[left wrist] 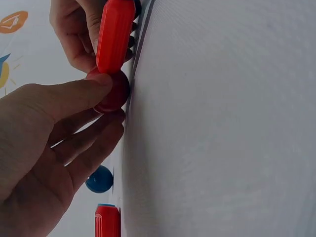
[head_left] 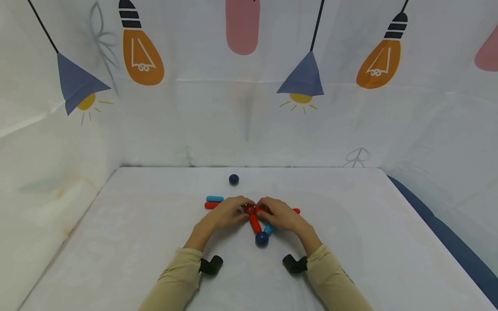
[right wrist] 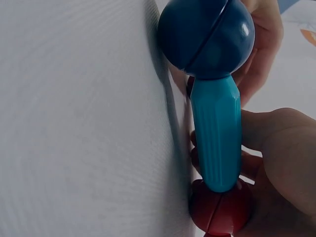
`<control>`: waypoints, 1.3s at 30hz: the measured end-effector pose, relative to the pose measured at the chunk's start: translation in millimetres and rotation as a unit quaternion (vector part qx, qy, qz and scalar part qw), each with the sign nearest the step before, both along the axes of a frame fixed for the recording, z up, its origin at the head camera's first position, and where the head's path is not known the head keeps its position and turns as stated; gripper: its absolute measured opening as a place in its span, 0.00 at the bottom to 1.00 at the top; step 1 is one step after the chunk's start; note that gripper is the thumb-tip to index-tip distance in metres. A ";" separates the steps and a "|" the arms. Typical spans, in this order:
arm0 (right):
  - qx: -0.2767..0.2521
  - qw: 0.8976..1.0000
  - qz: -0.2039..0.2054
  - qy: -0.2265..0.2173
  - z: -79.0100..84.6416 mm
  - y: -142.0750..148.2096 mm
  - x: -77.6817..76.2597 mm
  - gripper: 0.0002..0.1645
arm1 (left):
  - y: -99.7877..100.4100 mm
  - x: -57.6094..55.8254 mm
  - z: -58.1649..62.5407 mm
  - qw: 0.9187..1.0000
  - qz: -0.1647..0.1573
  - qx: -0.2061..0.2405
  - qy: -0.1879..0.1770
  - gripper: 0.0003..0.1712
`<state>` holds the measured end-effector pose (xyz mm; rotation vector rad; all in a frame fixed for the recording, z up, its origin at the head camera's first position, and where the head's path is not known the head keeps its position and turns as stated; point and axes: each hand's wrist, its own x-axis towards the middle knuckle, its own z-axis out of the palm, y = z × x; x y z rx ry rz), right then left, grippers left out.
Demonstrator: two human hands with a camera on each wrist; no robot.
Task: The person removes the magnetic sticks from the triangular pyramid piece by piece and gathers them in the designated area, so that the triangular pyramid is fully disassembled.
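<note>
Between the hands stands a joined piece of balls and rods on the table. My left hand (head_left: 229,211) pinches its red ball (left wrist: 114,93), thumb on top. From that ball a red rod (head_left: 254,223) runs toward me to a dark blue ball (head_left: 262,239). A light blue rod (right wrist: 217,133) leads from the dark blue ball to a second red ball (right wrist: 220,207) by my right palm. My right hand (head_left: 282,214) grips a red rod (head_left: 262,211) beside the first red ball; its fingers partly hide it. A red tip (head_left: 296,211) shows past the right hand.
Left of the left hand lie a loose light blue rod (head_left: 215,198) and a red rod (head_left: 212,205). Another dark blue ball (head_left: 234,179) sits near the far edge of the white table (head_left: 155,190). A printed curtain (head_left: 218,121) hangs behind.
</note>
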<state>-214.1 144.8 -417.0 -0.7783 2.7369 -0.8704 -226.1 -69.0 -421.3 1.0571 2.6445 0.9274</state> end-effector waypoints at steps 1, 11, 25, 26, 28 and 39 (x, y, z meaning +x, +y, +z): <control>0.000 1.000 -0.001 -0.002 -0.3 -0.4 0.0 0.11 | -0.3 -0.2 -0.4 1.000 0.000 0.000 0.000 0.20; 0.007 0.999 -0.045 -0.013 -6.4 3.5 -2.5 0.10 | -4.5 1.7 2.6 0.999 0.021 -0.023 -0.043 0.22; 0.005 0.999 -0.048 -0.011 -5.9 5.8 -4.6 0.12 | -12.5 2.5 5.8 0.998 -0.014 -0.040 -0.036 0.20; 0.006 0.999 -0.050 -0.011 -4.9 4.9 -4.4 0.13 | -12.7 2.3 6.0 0.998 -0.013 -0.040 -0.036 0.21; 0.011 0.999 -0.053 -0.003 -3.0 3.7 -3.7 0.13 | -13.2 1.8 6.0 0.998 -0.012 -0.041 -0.036 0.21; 0.009 0.998 0.013 0.056 15.7 -5.0 24.2 0.13 | -12.8 0.7 6.3 0.998 -0.018 -0.043 -0.033 0.20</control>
